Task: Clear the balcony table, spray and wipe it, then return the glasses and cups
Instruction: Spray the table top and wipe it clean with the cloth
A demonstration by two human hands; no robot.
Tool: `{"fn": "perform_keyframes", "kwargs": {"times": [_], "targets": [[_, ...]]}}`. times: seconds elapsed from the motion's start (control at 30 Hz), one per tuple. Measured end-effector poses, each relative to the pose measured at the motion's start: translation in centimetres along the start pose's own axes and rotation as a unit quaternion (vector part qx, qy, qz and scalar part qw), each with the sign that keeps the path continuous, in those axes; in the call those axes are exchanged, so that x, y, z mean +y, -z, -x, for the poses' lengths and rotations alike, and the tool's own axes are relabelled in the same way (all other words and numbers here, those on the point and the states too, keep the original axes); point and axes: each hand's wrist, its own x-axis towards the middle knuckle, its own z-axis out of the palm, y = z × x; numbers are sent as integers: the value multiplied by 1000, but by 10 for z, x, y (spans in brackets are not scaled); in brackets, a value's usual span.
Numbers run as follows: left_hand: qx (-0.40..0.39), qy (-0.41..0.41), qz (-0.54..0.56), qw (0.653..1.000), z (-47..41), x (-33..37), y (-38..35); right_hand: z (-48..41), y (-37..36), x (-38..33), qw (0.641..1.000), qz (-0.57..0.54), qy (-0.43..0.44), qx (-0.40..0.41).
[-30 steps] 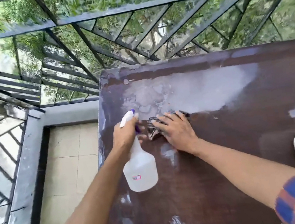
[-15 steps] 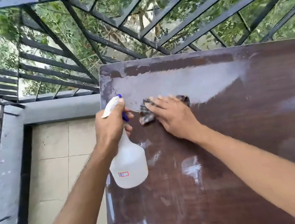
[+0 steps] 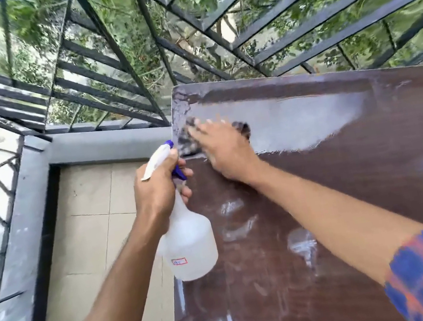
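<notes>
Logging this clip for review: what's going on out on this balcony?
A person is wiping the brown table. The right hand presses a dark cloth near the table's far left corner, beside a whitish patch. The left hand holds a white spray bottle by its neck above the table's left edge. No glasses or cups show.

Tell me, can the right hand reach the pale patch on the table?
Probably yes: the right hand presses the cloth at the left end of the pale patch, and nothing visible lies between them.

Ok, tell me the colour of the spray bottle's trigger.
Blue trigger on the spray bottle, head view.
</notes>
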Motion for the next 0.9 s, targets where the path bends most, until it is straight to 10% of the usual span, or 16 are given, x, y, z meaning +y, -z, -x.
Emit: {"fn": "perform_keyframes", "kwargs": {"times": [0.1, 0.27, 0.63, 0.9], "targets": [[5, 6, 4, 1000, -4, -3, 12, 49, 3, 27, 998, -39, -11, 36], [17, 8, 7, 1000, -3, -5, 31, -21, 39, 101, 944, 5, -307, 118], [34, 13, 18, 999, -8, -13, 56, 5, -16, -23, 984, -80, 153, -46], [36, 17, 17, 999, -7, -13, 69, -115, 18, 30, 995, -41, -90, 19]]}}
